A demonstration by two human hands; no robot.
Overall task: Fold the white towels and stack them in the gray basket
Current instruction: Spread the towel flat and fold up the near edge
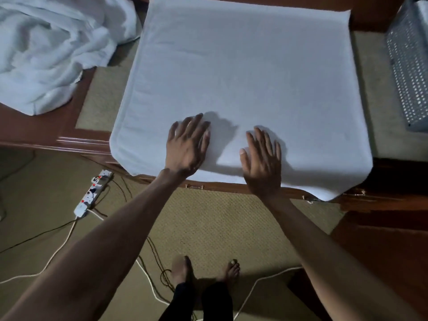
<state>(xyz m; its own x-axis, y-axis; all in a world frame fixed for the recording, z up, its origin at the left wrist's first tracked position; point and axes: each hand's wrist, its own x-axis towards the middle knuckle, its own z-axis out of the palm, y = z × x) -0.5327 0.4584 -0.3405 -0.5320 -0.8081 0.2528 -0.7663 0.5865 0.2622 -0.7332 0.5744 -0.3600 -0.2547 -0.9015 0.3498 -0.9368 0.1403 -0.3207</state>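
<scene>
Towel (243,77), centre of frame: white cloth, matt, with a fine, even nap.
Heap of towels (46,47), upper left: the same matt white cloth, creased.
Bench (41,130): red-brown wood, glossy varnish; inset panel (102,96) of beige, grainy, matt material.
Basket (407,72), upper right: gray perforated sheet; metal or plastic cannot be told.
Power strip (92,193), lower left: smooth white plastic.
Floor carpet (220,228): olive, coarse weave, matt.

Reaching forward with both arms, bare to above the elbow. Holding left hand (187,144) palm down, fingers straight, slightly spread, thumb on the side nearest right hand (261,158). Holding the right hand the same way, just beside the left, not touching. Angling left forearm (104,239) and right forearm (324,246) inward.
</scene>
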